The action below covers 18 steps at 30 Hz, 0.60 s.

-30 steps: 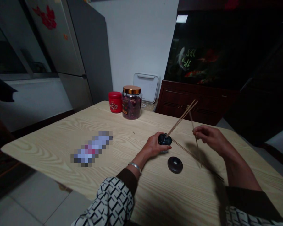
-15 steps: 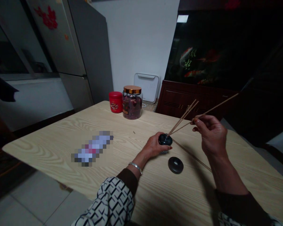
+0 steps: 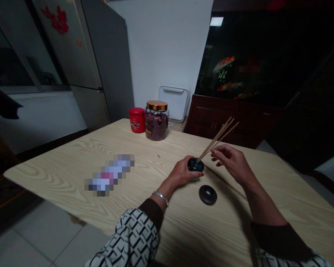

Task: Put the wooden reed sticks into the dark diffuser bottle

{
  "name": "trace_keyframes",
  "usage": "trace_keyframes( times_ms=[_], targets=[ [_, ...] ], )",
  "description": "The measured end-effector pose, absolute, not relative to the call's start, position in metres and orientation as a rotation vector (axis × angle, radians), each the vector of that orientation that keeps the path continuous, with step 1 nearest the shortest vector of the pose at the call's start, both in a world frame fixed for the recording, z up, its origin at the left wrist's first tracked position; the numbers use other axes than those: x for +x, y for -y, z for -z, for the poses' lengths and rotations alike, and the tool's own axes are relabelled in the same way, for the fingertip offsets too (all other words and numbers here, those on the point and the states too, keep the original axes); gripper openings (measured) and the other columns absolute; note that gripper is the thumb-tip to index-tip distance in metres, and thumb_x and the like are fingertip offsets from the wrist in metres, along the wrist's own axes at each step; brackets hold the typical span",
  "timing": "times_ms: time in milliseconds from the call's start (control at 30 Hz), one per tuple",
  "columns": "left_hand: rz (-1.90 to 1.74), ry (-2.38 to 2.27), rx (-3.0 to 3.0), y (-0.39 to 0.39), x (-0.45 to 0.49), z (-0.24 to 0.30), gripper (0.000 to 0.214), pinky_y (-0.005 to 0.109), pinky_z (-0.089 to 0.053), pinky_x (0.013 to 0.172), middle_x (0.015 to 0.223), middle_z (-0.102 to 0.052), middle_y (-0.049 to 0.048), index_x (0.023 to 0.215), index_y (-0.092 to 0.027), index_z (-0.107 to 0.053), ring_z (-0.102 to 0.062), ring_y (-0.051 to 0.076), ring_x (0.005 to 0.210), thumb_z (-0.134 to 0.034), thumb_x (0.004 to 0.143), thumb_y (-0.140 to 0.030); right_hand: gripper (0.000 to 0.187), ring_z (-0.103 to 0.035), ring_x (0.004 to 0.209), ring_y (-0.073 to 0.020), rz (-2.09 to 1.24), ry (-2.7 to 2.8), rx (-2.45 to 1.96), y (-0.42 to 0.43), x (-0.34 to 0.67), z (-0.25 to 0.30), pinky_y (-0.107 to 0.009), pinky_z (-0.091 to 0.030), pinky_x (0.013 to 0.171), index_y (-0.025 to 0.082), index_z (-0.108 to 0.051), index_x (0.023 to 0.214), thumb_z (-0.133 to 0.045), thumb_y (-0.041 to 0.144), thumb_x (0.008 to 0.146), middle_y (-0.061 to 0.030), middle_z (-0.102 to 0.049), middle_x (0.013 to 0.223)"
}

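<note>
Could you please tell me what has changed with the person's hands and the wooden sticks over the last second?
The right hand has come down toward the bottle and no longer holds the long wooden stick, which now appears to stand with the other sticks in the dark round bottle. The left hand keeps its hold on that bottle, and the stick on the table and the dark ring stayed as they were.

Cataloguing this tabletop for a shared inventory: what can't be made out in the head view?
The dark bottle: its lower part is hidden by the left hand.
The long object on the table: pixelated, kind unreadable.
The red canister's label: too small to read.
The fish behind the glass: dim and blurred.
</note>
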<state>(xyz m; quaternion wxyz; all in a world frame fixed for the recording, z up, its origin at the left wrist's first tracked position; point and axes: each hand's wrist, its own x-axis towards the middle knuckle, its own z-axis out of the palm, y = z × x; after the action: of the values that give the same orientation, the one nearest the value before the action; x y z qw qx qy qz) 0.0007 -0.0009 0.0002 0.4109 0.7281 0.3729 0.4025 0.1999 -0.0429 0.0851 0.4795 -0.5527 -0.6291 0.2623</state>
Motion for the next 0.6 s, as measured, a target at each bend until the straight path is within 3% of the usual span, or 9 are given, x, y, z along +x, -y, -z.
trace_keyframes(
  times_ms=[133,233,300,600],
  targets=[
    [-1.013,-0.935,1.824,0.001,0.000,0.001,0.070,0.040,-0.052,0.090,0.106,-0.069,0.0097,0.122,-0.018,-0.061,-0.064,0.026,0.098,-0.086,0.061,-0.044,0.024,-0.064,0.071,-0.0185,-0.539,1.893,-1.696,0.042,0.244,-0.078,-0.028,-0.048,0.060,0.019,-0.067,0.083,-0.063,0.043,0.082,-0.0051,-0.069,0.079],
    [-1.014,-0.941,1.804,0.000,0.001,0.001,0.071,0.041,-0.052,0.090,0.107,-0.069,0.0104,0.122,-0.018,-0.062,-0.064,0.026,0.099,-0.086,0.060,-0.042,0.010,-0.064,0.075,-0.0199,-0.378,2.124,-2.129,0.041,0.266,-0.058,-0.028,-0.042,0.063,0.021,-0.070,0.076,-0.069,0.031,0.074,-0.0057,-0.071,0.082],
    [-1.009,-0.945,1.802,0.000,0.001,0.001,0.071,0.041,-0.052,0.091,0.108,-0.068,0.0107,0.122,-0.018,-0.061,-0.064,0.026,0.099,-0.086,0.060,-0.042,0.010,-0.064,0.077,-0.0217,-0.346,2.162,-2.314,0.039,0.271,-0.046,-0.029,-0.039,0.062,0.023,-0.071,0.078,-0.070,0.028,0.071,-0.0067,-0.072,0.086],
    [-1.002,-0.930,1.807,-0.001,0.002,0.002,0.072,0.039,-0.052,0.090,0.108,-0.068,0.0103,0.124,-0.017,-0.060,-0.064,0.025,0.099,-0.086,0.061,-0.043,0.012,-0.063,0.081,-0.0197,-0.418,2.215,-2.323,0.032,0.273,-0.030,-0.027,-0.038,0.065,0.021,-0.069,0.081,-0.060,0.023,0.072,-0.0077,-0.070,0.091]
  ],
)
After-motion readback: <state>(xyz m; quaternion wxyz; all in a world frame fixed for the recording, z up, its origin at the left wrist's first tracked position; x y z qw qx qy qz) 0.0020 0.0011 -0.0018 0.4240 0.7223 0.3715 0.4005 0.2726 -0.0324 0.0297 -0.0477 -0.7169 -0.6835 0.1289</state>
